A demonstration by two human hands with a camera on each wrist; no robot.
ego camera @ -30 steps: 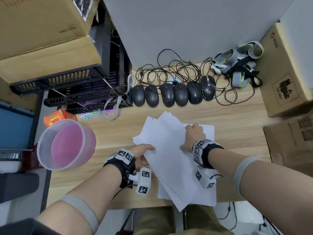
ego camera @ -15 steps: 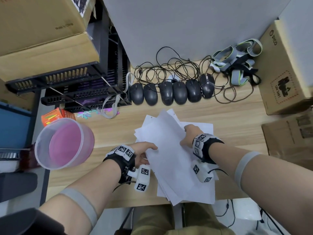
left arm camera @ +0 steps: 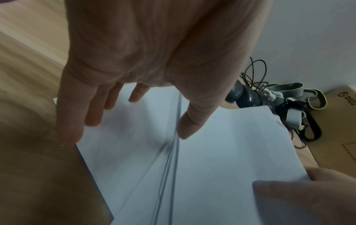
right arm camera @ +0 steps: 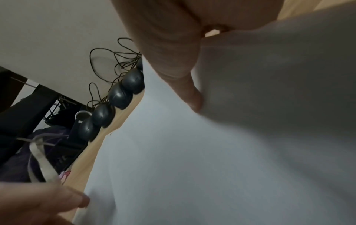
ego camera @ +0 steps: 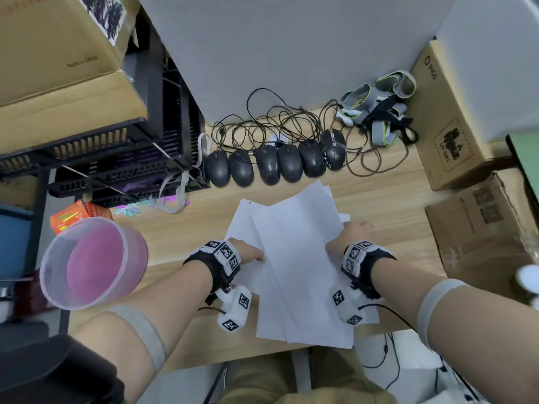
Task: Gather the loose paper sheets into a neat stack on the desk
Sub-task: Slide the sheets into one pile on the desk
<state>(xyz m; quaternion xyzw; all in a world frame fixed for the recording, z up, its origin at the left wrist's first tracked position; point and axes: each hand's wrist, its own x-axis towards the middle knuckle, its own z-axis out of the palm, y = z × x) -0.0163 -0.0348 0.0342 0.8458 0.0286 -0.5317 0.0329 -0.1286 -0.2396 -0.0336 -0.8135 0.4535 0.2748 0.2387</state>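
Several white paper sheets (ego camera: 297, 258) lie fanned on the wooden desk (ego camera: 388, 199), and their near ends overhang its front edge. My left hand (ego camera: 250, 253) is at the pile's left side. In the left wrist view its fingers (left arm camera: 69, 121) are straight on a lower sheet and its thumb touches the edge of the upper sheets (left arm camera: 221, 152). My right hand (ego camera: 354, 231) pinches the right edge of the upper sheets, which bow upward. In the right wrist view its thumb (right arm camera: 192, 94) lies on top of the sheets (right arm camera: 192, 152) and its fingers are hidden beneath.
A row of black mice (ego camera: 274, 167) with tangled cables sits just behind the paper. A pink plastic tub (ego camera: 93, 263) stands at the left, with black trays (ego camera: 102, 158) behind it. Cardboard boxes (ego camera: 455, 126) and grey straps (ego camera: 379, 112) fill the right side.
My right hand has shifted from the top of the pile to its right edge. The fan of sheets has turned and narrowed between my hands.
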